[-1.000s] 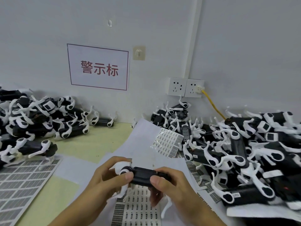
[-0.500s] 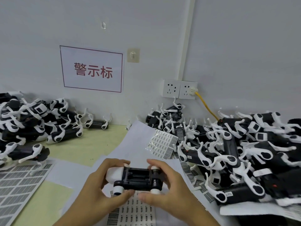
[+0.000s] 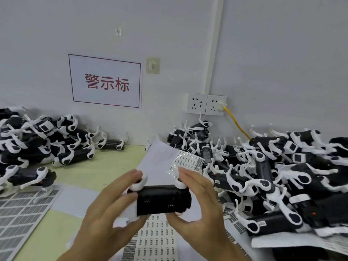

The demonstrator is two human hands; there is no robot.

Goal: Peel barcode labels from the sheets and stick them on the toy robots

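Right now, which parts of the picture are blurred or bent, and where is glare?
Head view: the toy robot held in the left hand and right hand is motion-blurred; the wall sign stays sharp; the wall trunking leans from wide-angle distortion; the curled label sheet shows glare.

Soft, even light over everything — barely a shadow behind the piled toys [image 3: 282,176]. Motion blur smears the held toy robot [image 3: 162,199] and both hands; the wall conduit [image 3: 214,44] bows — wide-angle distortion toward the edges.
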